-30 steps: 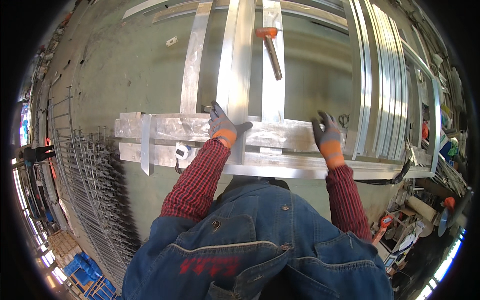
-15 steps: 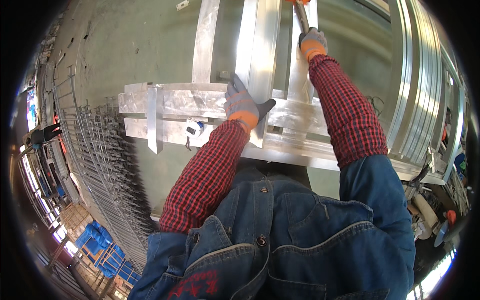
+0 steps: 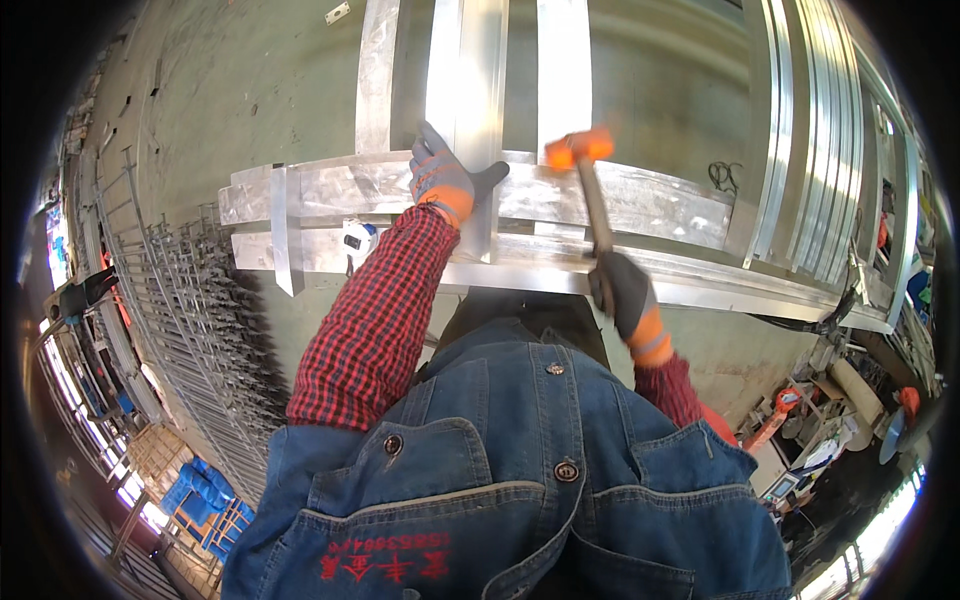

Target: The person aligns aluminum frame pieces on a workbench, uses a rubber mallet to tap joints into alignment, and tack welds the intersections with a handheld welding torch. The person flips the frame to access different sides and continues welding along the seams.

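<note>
My right hand (image 3: pixel 625 297), in a grey and orange glove, is wrapped round the handle of a mallet (image 3: pixel 596 205). The orange mallet head, slightly blurred, is over the crosswise metal bars (image 3: pixel 640 205). My gloved left hand (image 3: pixel 446 180) lies with fingers stretched and thumb apart on a long shiny metal profile (image 3: pixel 482 75). That profile runs away from me across the crosswise bars. Left of my left forearm, a white and blue tape measure (image 3: pixel 358 240) sits by the bars. A short metal strip (image 3: pixel 286 230) lies across their left part.
More long profiles stretch away on either side, a flat bar (image 3: pixel 377 75) and a wide bar (image 3: pixel 563 70). Several bright profiles (image 3: pixel 825 120) stand side by side at right. A rack of thin metal rods (image 3: pixel 200 320) is at left. Tools and clutter (image 3: pixel 830 410) lie at lower right.
My right hand has drawn back toward me, bringing the mallet from the far end of a bar to above the crosswise bars. The left hand stays on the profile; the view has shifted.
</note>
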Action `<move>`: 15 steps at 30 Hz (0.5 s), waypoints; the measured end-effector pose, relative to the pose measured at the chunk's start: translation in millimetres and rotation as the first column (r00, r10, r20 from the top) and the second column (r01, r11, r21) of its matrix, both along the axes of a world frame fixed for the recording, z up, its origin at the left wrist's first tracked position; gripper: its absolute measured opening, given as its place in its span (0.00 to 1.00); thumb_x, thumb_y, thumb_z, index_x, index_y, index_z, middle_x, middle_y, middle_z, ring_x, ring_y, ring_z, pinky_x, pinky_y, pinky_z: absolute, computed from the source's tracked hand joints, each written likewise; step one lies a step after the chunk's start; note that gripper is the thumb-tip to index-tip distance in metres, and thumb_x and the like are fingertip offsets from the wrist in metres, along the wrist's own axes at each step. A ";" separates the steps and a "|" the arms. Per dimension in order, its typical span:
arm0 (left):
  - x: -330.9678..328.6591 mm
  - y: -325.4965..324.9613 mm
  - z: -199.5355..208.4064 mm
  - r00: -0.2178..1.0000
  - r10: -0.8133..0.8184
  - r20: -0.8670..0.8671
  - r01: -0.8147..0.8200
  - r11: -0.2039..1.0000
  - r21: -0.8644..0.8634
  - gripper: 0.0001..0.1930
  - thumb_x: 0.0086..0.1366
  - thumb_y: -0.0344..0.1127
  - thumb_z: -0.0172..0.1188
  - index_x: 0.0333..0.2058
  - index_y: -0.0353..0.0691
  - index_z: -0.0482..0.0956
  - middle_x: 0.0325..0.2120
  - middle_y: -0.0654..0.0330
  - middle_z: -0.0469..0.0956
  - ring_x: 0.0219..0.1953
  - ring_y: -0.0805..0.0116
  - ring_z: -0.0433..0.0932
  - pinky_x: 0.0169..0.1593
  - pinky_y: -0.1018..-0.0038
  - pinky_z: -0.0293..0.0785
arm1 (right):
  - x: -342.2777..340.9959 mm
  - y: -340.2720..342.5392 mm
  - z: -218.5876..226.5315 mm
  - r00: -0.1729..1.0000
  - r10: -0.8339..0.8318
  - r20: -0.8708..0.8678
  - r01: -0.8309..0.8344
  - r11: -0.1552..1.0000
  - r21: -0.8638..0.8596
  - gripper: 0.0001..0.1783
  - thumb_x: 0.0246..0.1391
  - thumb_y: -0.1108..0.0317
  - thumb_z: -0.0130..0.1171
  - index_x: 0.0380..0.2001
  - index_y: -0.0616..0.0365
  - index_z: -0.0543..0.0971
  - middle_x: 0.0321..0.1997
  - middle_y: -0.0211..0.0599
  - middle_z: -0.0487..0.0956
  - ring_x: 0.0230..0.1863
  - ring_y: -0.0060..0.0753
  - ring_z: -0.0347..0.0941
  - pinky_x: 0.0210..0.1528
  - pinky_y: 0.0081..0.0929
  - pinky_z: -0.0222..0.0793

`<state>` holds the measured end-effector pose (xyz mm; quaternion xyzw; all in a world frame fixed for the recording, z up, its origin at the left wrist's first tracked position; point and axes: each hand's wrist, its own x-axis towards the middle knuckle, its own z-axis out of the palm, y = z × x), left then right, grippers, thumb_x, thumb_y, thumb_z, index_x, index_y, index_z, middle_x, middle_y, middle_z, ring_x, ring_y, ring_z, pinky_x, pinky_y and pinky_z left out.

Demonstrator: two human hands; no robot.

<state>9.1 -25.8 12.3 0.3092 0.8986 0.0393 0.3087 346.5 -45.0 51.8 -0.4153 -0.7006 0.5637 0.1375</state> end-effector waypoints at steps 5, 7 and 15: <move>-1.0 -0.6 -6.1 1.000 -0.009 -0.012 0.009 1.000 -0.001 0.84 0.48 0.68 0.85 0.83 0.26 0.34 0.81 0.30 0.49 0.82 0.34 0.57 0.82 0.53 0.62 | 23.7 -82.8 25.5 0.987 -0.155 0.035 0.153 0.870 -0.468 0.22 0.82 0.53 0.54 0.54 0.62 0.86 0.34 0.31 0.82 0.32 0.22 0.76 0.33 0.29 0.72; -1.4 -1.3 -8.0 0.999 -0.022 -0.024 0.022 1.000 0.012 0.85 0.48 0.70 0.85 0.83 0.25 0.33 0.80 0.29 0.50 0.82 0.34 0.56 0.83 0.53 0.62 | 26.7 -98.5 21.1 0.979 -0.136 0.153 0.198 0.815 -0.545 0.22 0.83 0.53 0.53 0.54 0.62 0.86 0.37 0.33 0.85 0.36 0.24 0.78 0.37 0.30 0.75; -4.0 -1.6 -9.7 0.999 -0.043 -0.012 0.043 0.999 -0.010 0.87 0.48 0.75 0.83 0.83 0.24 0.32 0.80 0.30 0.53 0.81 0.33 0.58 0.82 0.54 0.63 | 13.0 -141.1 26.4 0.922 -0.347 0.171 0.386 0.810 -0.442 0.23 0.81 0.52 0.56 0.54 0.62 0.86 0.35 0.34 0.83 0.37 0.25 0.79 0.37 0.31 0.74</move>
